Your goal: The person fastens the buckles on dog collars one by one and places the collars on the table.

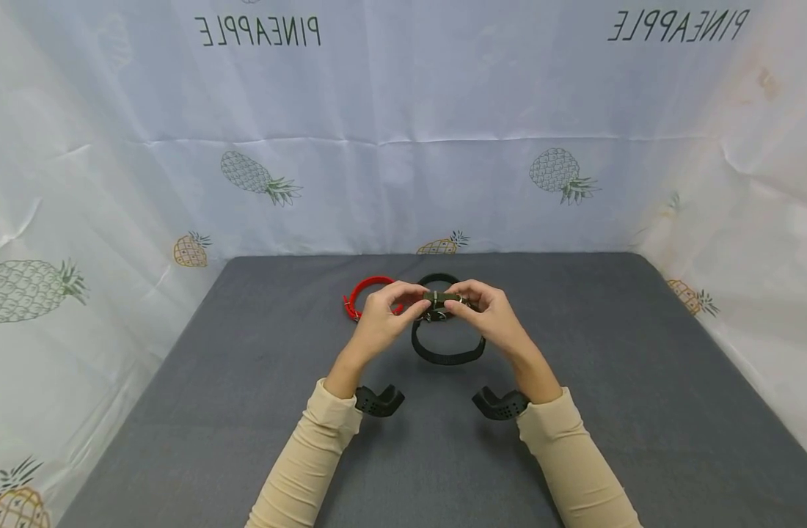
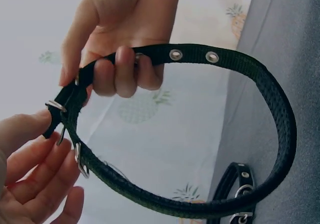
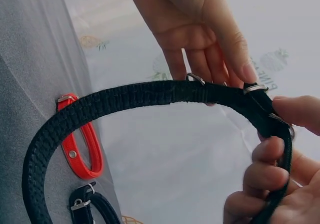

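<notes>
A dark green webbing dog collar (image 1: 448,359) hangs in a loop between both hands over the table. My left hand (image 1: 380,315) pinches it at the metal buckle (image 2: 56,106), thumb on the strap's end. Fingers of my right hand (image 1: 496,315) curl round the strap with metal-rimmed holes, thumb close to the buckle. In the right wrist view, a D-ring (image 3: 194,78) stands on the collar by the left fingers. Behind the hands lie a red collar (image 1: 352,301) and a black collar (image 1: 438,278), both partly hidden.
The collars lie near the far edge of a table with a grey cloth (image 1: 245,396). A white curtain (image 1: 390,95) printed with pineapples hangs behind and at both sides. Black camera mounts (image 1: 379,401) sit on both wrists.
</notes>
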